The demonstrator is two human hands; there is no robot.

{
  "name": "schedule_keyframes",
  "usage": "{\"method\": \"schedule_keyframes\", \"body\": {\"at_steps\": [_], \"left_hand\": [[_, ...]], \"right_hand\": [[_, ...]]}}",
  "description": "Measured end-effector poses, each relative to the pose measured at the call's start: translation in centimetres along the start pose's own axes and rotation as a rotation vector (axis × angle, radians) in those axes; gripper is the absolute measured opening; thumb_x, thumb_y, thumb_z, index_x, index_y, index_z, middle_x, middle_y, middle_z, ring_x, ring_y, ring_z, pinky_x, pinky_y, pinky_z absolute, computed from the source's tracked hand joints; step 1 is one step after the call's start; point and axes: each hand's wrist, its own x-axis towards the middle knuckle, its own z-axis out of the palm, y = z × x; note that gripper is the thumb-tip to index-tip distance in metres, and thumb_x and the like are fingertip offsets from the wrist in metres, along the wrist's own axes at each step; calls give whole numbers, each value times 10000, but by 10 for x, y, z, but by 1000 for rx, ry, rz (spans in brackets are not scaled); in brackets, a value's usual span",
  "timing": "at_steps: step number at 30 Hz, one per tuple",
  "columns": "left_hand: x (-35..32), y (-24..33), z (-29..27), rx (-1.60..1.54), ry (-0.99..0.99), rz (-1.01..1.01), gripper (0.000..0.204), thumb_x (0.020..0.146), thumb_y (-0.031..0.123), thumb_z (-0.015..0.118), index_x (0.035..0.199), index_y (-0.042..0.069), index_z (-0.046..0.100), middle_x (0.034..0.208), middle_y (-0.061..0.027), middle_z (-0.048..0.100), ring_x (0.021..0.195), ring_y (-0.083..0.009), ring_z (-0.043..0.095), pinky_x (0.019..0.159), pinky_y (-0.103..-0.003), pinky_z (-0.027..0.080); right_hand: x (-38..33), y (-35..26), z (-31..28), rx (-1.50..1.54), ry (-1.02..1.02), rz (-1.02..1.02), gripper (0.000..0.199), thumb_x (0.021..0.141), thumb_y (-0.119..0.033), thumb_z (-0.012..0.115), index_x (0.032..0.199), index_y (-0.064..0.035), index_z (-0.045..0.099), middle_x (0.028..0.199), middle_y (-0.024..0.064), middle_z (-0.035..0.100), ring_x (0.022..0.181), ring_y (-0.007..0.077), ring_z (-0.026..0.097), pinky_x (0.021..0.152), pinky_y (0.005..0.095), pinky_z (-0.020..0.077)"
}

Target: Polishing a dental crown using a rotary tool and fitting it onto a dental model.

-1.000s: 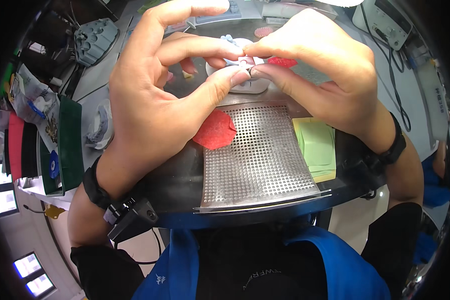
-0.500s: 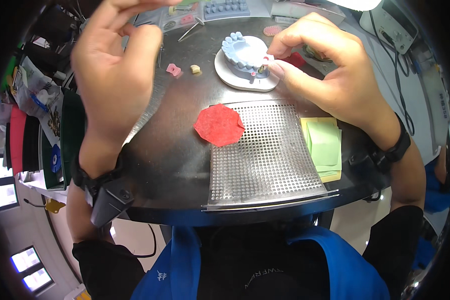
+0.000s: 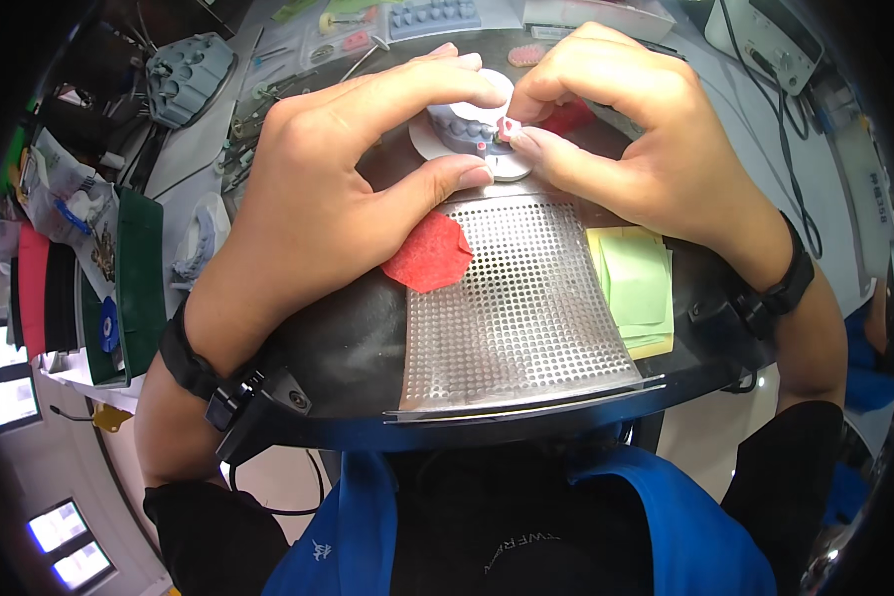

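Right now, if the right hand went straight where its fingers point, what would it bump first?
Probably the blue-grey tooth model, just left of the small pink piece the right hand pinches; depth is unclear, so they may already touch.

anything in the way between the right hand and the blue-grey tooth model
Only the small pink piece pinched in the right hand, at the right side of the tooth model; nothing else visible. The left hand curves around its left, not between them.
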Motion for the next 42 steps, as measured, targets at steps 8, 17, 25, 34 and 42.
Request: {"method": "schedule_keyframes", "body": {"at_steps": [8,17,25,34,42], "left_hand": [[2,0,1,40,15,75,270,785,12,825,1046,28,757,1148,-128,756,1237,-302,659,1025,-376,525],[3,2,5,-3,16,26,269,781,-19,817,1039,7,745,1097,-137,767,1250,-291,650,982,-354,552],[-1,-5,7,-158,0,-98,310,795,-90,799,1077,-48,676,1226,-191,702,1291,-290,607,1045,-361,535],[-1,-9,9,-185,0,-78,271,798,-77,804,1039,-60,683,1278,-252,673,1278,-302,615,1052,-361,532],[1,-3,0,-94,-24,-102,293,781,-6,840,1033,-32,693,1288,-205,690,1187,-247,683,972,-327,561]], "right_hand": [[5,-6,-16,-120,-169,55,247,749,-56,782,991,-25,742,975,100,718,971,247,688,829,352,573],[-1,-3,-3,-198,-97,37,239,718,-104,799,942,-53,730,970,62,729,928,233,706,747,362,562],[-1,0,14,-63,236,-92,118,694,-43,765,797,-34,708,714,79,620,692,259,624,582,362,492],[1,-1,16,-136,180,-115,111,734,-49,758,836,-10,737,734,61,646,746,230,649,591,356,510],[-1,-8,-8,-93,-141,103,241,868,-164,751,1045,-2,729,980,148,712,903,274,711,829,365,582]]}}
